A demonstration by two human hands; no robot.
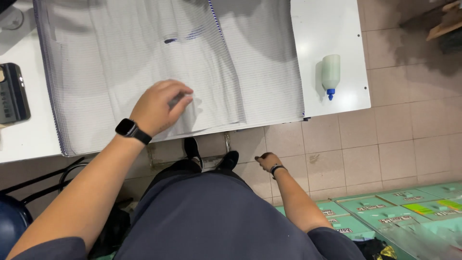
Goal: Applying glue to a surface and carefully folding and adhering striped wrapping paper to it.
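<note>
Bright even overhead light; soft shadows across striped fabric at table's far edge; mild glare there; slight motion blur.

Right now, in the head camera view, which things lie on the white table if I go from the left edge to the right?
Dark device → left hand resting on the striped fabric → white squeeze bottle with a blue tip.
</note>
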